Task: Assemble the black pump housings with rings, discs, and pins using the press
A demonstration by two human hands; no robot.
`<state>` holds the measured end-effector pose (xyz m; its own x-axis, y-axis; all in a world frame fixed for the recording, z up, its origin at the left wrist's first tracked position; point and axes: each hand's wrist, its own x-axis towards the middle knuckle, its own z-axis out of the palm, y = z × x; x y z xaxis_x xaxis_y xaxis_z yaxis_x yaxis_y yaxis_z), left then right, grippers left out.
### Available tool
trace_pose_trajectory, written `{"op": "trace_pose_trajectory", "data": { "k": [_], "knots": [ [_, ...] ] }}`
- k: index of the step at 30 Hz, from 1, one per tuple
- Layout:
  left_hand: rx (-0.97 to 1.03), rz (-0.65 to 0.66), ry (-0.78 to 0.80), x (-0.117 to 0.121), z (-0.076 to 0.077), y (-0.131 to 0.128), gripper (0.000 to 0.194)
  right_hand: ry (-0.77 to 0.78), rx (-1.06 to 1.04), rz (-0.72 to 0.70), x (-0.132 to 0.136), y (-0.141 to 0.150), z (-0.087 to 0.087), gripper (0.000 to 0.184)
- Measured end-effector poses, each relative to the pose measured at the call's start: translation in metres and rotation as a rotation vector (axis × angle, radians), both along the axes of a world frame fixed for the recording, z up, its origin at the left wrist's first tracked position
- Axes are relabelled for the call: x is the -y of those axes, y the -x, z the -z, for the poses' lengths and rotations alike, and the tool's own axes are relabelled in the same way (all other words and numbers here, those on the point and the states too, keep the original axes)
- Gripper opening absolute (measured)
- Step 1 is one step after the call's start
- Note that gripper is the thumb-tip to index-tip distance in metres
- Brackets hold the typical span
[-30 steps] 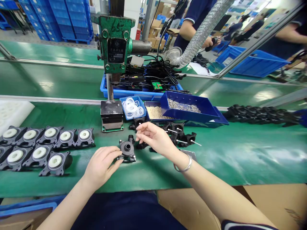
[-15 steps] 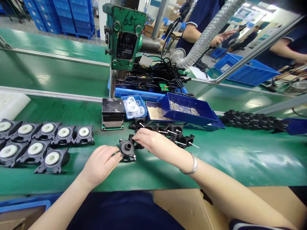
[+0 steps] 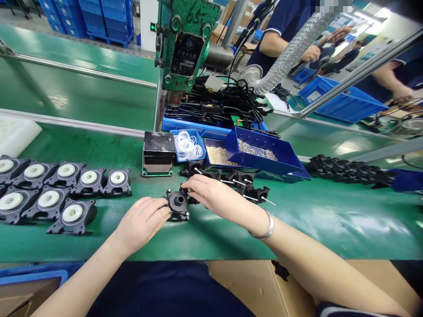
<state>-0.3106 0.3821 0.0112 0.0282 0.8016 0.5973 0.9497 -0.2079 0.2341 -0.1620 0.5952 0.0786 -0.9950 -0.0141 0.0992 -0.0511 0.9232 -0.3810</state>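
Note:
A black pump housing (image 3: 177,204) with a round middle hole sits on the green belt (image 3: 297,220) in front of me. My left hand (image 3: 142,222) grips its left edge with curled fingers. My right hand (image 3: 214,196) reaches over from the right, fingertips pinched at the housing's top rim; what they pinch is too small to make out. Just behind my right hand lie several black housings with white pins (image 3: 243,182).
Rows of black housings with white discs (image 3: 66,185) lie at the left. Behind stand a green press (image 3: 185,42), a black block (image 3: 159,154), blue bins of white rings (image 3: 187,147), granules (image 3: 220,156) and pins (image 3: 257,149). Another person stands beyond the far belt.
My right hand has come down from above the housing to its top rim. The left hand has stayed on the housing's left edge. The view has shifted slightly.

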Motion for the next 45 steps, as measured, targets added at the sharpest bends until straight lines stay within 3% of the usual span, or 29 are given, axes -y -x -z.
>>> {"op": "trace_pose_trajectory", "data": {
  "k": [6, 9, 13, 20, 27, 33, 41, 45],
  "knots": [
    [0.172, -0.067, 0.049, 0.004, 0.007, -0.003, 0.049, 0.115, -0.138, 0.098, 0.001, -0.013, 0.003, 0.027],
    [0.332, -0.131, 0.178, 0.002, 0.008, -0.004, 0.070, 0.115, -0.216, 0.136, 0.010, -0.020, 0.017, 0.026],
    [0.565, -0.077, 0.319, -0.007, 0.013, -0.003, 0.095, 0.081, -0.304, 0.188, 0.023, -0.028, 0.042, 0.034],
    [0.799, -0.004, 0.328, -0.013, 0.026, -0.001, 0.098, 0.038, -0.431, 0.197, 0.029, -0.027, 0.068, 0.043],
    [0.821, 0.024, 0.273, -0.013, 0.027, -0.003, 0.093, 0.135, -0.513, 0.365, 0.044, -0.036, 0.055, 0.057],
    [0.828, 0.062, 0.245, -0.014, 0.030, -0.003, 0.088, 0.012, -0.413, 0.137, 0.070, -0.036, 0.052, 0.060],
    [0.794, 0.075, 0.219, -0.014, 0.030, -0.003, 0.086, -0.162, -0.325, 0.049, 0.066, -0.026, 0.051, 0.051],
    [0.698, 0.022, 0.212, -0.012, 0.031, -0.007, 0.093, -0.035, -0.488, 0.213, 0.072, -0.038, 0.055, 0.063]
  ]
}}
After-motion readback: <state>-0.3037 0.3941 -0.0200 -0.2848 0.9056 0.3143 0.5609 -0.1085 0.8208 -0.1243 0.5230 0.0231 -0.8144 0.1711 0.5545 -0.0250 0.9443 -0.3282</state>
